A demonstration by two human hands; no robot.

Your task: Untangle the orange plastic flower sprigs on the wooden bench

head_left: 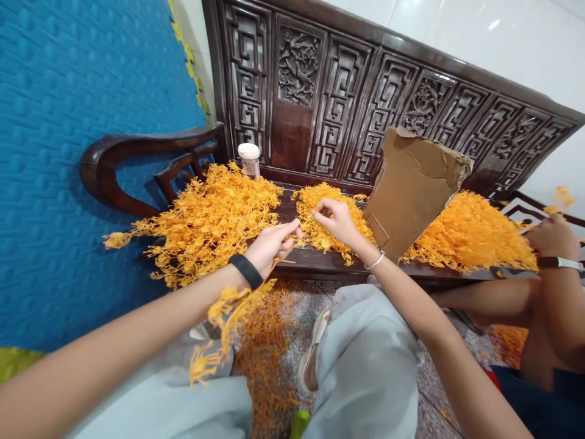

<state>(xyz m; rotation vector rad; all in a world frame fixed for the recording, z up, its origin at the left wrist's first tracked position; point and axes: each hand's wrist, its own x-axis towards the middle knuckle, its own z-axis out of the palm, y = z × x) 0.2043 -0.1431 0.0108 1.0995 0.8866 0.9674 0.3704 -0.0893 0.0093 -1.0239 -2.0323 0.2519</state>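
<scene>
Nearest the lens, pale grey trouser legs (365, 353) fill the bottom of the head view, with a sandalled foot (313, 353) on the speckled floor (425, 390) between them. Up from the left comes the forearm with a black wristband (245, 270); the left hand (273, 244) is closed, pinching an orange plastic sprig (228, 323) that dangles below the wrist. Just beside it, the right hand (336, 221), silver bangle on its wrist, has fingertips nipped together on a small orange piece at the middle orange pile (320, 228). That pile sits on the dark wooden counter (320, 259), between a big left heap (214, 219) and a right heap (470, 235). A torn cardboard sheet (411, 189) leans upright behind. A white-lidded cup (249, 160) stands at the carved backrest (365, 91). Far right, another person's hand (551, 238) wears a watch.
</scene>
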